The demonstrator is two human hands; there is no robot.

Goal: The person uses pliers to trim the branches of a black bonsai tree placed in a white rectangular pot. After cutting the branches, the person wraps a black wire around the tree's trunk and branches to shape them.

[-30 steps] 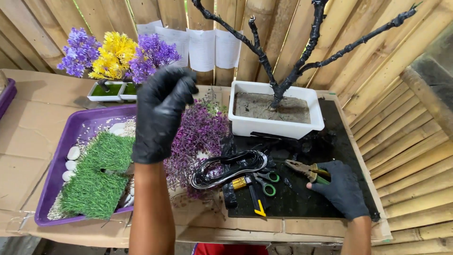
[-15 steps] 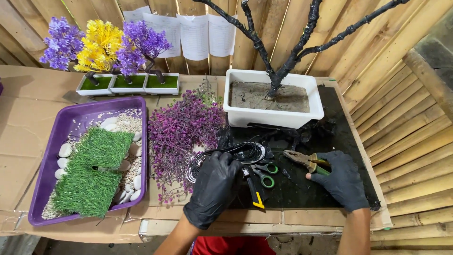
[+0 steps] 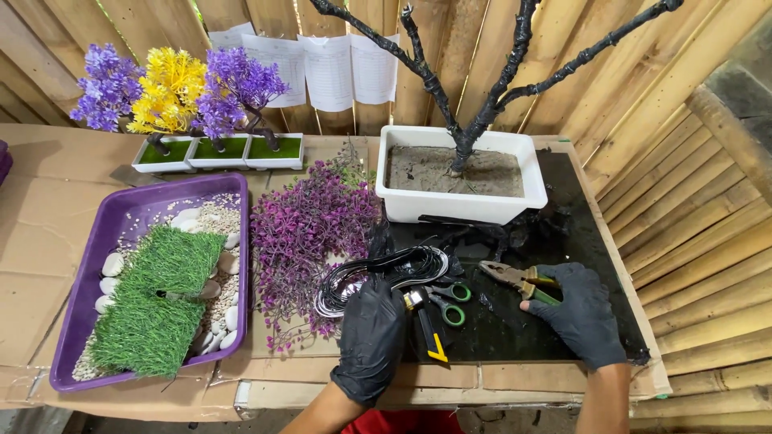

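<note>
Both my hands wear black gloves. My left hand (image 3: 371, 333) rests palm-down on the near edge of a coil of black wire (image 3: 378, 273), beside a heap of purple artificial foliage (image 3: 310, 229). My right hand (image 3: 581, 312) lies on the black mat and holds the handles of yellow-and-green pliers (image 3: 515, 277), whose jaws point left. Green-handled scissors (image 3: 446, 301) and a black-and-yellow cutter (image 3: 430, 329) lie between my hands. Behind them stands a white rectangular pot (image 3: 462, 205) of dry soil with a bare black tree (image 3: 482, 96) rising from it.
A purple tray (image 3: 129, 213) at left holds white pebbles and a patch of green fake grass (image 3: 157, 301). Three small white pots with purple and yellow artificial trees (image 3: 181, 88) stand at the back left. Paper sheets (image 3: 330, 68) hang on the bamboo wall.
My left hand has come down from high above the purple foliage to the wire coil in front of me. The view has tilted down and nearer. My right hand stays at the pliers.
</note>
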